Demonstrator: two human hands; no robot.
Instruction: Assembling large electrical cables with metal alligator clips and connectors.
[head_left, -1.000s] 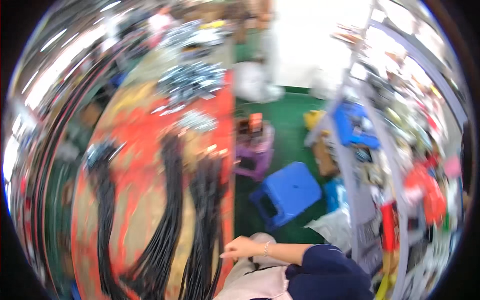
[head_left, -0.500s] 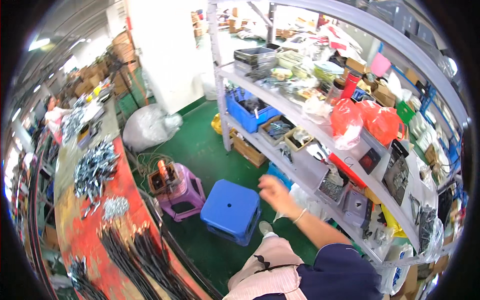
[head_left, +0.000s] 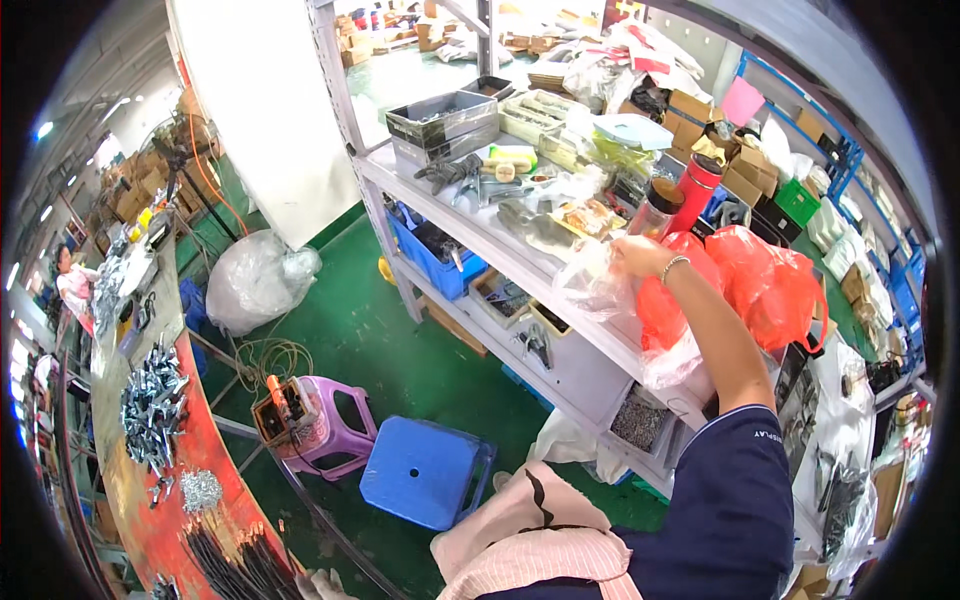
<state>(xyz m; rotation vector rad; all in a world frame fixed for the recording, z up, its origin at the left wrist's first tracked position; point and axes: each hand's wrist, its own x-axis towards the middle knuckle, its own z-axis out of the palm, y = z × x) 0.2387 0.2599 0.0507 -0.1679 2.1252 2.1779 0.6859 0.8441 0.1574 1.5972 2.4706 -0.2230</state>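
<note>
Perhaps Too Crowded a Reach at the Shelf

The right hand (head_left: 640,257) is laid against the clear plastic bag (head_left: 593,285) near the front edge of the upper shelf (head_left: 430,205). Its fingers are bent, but their tips are hidden; whether the film is pinched cannot be told. A pale, glove-like shape (head_left: 325,585) is cut off by the lower border (whether it is the left hand cannot be made out).

The dark-lidded jar (head_left: 655,212) and red flask (head_left: 695,190), seen just beyond the hand, could be toppled if the knuckles were swung wide. The red bags (head_left: 752,270) beside the forearm could be dragged off if film or handles were snagged, and thin plastic might be torn by a sharp tug.
</note>
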